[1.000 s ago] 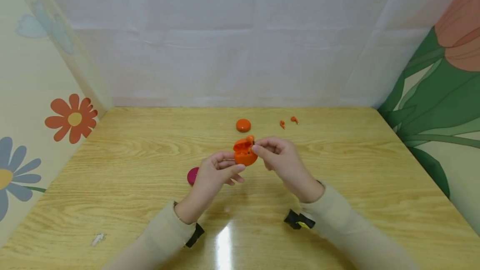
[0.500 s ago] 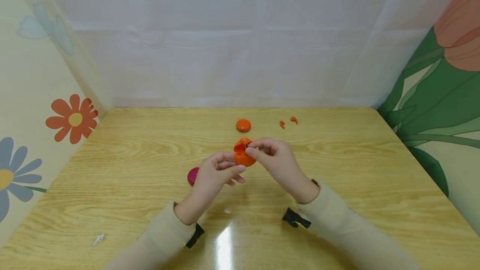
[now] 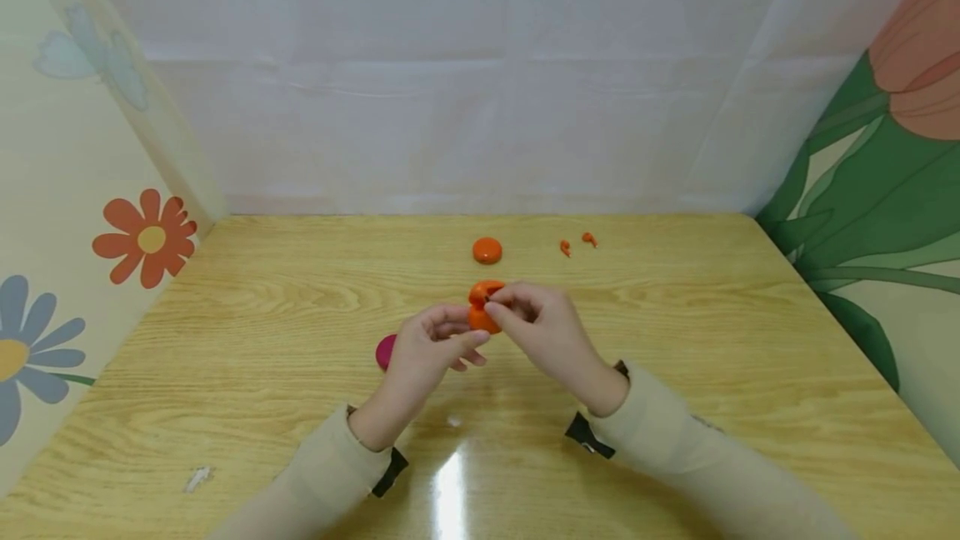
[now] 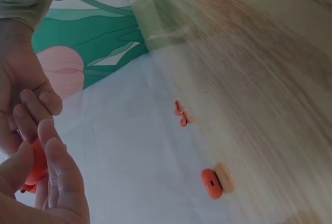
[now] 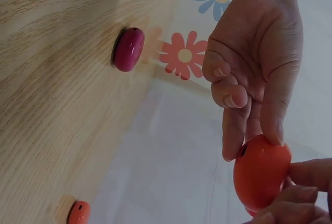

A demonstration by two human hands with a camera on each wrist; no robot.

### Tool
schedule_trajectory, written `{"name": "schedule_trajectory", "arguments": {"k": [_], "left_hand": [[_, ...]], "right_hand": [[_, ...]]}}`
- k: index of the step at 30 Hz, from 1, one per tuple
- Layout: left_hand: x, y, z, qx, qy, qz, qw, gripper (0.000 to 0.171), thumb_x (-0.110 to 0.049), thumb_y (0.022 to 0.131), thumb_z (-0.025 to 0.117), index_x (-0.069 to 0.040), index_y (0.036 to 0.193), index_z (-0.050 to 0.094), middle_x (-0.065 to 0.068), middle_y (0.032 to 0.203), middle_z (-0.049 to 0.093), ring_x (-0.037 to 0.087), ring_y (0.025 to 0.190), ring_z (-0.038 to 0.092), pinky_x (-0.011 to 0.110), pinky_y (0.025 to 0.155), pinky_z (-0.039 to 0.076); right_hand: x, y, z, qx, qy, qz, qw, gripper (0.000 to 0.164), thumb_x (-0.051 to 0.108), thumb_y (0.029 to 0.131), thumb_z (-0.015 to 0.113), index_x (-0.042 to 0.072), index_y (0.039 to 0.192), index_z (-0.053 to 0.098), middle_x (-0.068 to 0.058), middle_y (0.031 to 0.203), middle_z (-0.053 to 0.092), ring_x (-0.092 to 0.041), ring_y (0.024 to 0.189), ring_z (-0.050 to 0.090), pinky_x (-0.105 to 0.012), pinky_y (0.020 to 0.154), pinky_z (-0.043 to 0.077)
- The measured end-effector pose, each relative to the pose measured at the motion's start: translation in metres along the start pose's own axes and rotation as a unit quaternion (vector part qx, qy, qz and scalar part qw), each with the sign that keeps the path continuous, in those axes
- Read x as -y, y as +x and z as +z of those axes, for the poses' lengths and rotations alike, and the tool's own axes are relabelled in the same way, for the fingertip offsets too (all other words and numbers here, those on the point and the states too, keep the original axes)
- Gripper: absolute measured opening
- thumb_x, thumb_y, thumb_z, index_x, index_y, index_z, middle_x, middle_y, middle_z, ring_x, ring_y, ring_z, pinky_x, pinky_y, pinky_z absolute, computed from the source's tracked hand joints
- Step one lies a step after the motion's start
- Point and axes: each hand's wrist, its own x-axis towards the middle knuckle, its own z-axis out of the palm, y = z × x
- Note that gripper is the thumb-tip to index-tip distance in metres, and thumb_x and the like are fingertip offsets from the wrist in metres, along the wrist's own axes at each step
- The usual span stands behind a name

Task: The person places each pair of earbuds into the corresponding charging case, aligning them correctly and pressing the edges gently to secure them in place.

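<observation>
Up off the tabletop, my left hand (image 3: 431,344) grips an orange earbud case (image 3: 483,322) between thumb and fingers, its lid raised. My right hand (image 3: 551,327) is right at the case and pinches an orange earbud (image 3: 480,294) with a dark tip, over the opening. Fingers cover most of the opening and the earbud's lower part. In the right wrist view the case's rounded shell (image 5: 262,172) faces the camera, with left fingertips on its edge. From the left wrist the case (image 4: 39,167) is mostly behind the fingers.
A second orange case (image 3: 487,251) sits closed behind the hands. Two orange earbuds, one (image 3: 566,248) nearer and one (image 3: 589,239) farther right, lie at the back of the table. A magenta case (image 3: 385,352) is partly hidden behind my left hand.
My right hand has moved left and slightly down with the earbud, from the case's right side to over its opening. The left hand and its case have stayed nearly still.
</observation>
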Motion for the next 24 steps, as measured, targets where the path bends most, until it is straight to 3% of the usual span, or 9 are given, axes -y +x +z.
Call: {"name": "schedule_trajectory", "arguments": {"k": [6,13,24], "left_hand": [[0.0,0.0,0.0,-0.001,0.002,0.001,1.0,0.021,-0.002,0.09,0.072,0.005,0.11,0.068,0.006,0.09,0.073,0.013,0.063,0.07,0.025,0.061,0.053],[0.0,0.0,0.0,-0.003,0.003,0.004,1.0,0.02,-0.002,0.09,0.072,0.005,0.109,0.067,0.006,0.089,0.073,0.012,0.063,0.069,0.025,0.061,0.053],[-0.001,-0.001,-0.001,-0.005,0.003,0.009,0.9999,0.02,-0.001,0.09,0.071,0.005,0.109,0.067,0.009,0.092,0.074,0.011,0.063,0.069,0.024,0.06,0.052]], "right_hand": [[0.003,0.0,0.0,0.0,-0.039,-0.017,0.999,0.011,0.003,0.096,0.064,-0.004,0.096,0.072,-0.008,0.078,0.068,-0.012,0.063,0.051,-0.023,0.056,0.044],[0.008,0.004,0.002,0.001,-0.096,-0.015,0.995,0.005,-0.002,0.091,0.064,0.0,0.093,0.069,-0.001,0.064,0.047,-0.012,0.056,0.039,-0.023,0.051,0.033],[0.018,0.006,0.002,0.013,-0.08,0.029,0.996,0.009,-0.003,0.089,0.058,0.0,0.093,0.064,0.0,0.06,0.041,-0.011,0.052,0.035,-0.024,0.051,0.031]]}}
